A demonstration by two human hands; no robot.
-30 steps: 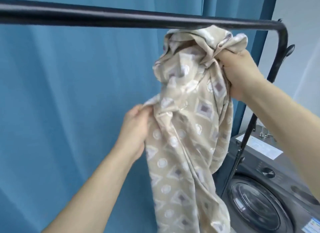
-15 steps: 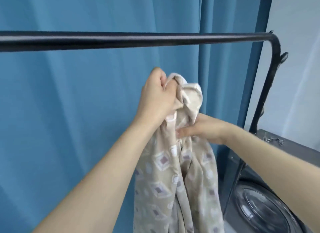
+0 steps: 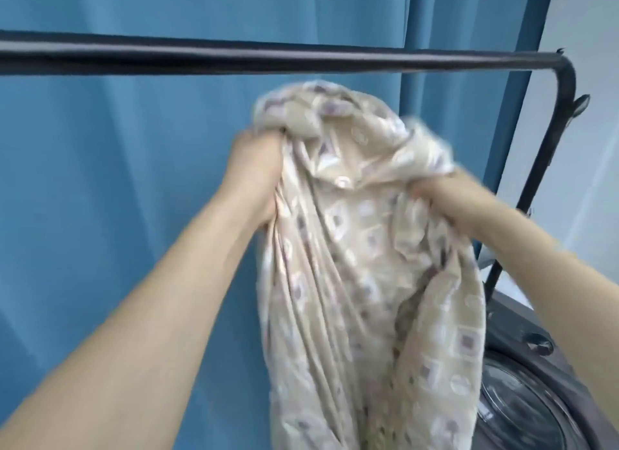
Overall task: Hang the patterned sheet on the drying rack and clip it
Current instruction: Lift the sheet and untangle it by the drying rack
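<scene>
Patterned sheet (image 3: 361,248): beige woven cloth printed with pale rings and mauve squares, bunched in soft vertical folds, held just below the drying rack (image 3: 301,60), not yet over it; hanging and clipping both left to do, no clip in view. Left hand (image 3: 258,174) and right hand (image 3: 445,198): fingers of each curled into the gathered top of the cloth, gripping it. Rack: smooth black round metal tube, bent down at right; blue pleated curtain (image 3: 117,215) behind, washing machine (image 3: 529,399) with glass door lower right

Both hands grip a bunched beige patterned sheet (image 3: 351,248) just below the black bar of the drying rack (image 3: 301,59). The left hand (image 3: 254,178) clutches its left side, the right hand (image 3: 445,198) its right. Blue curtain (image 3: 117,181) hangs behind; a washing machine (image 3: 529,399) stands lower right.
</scene>
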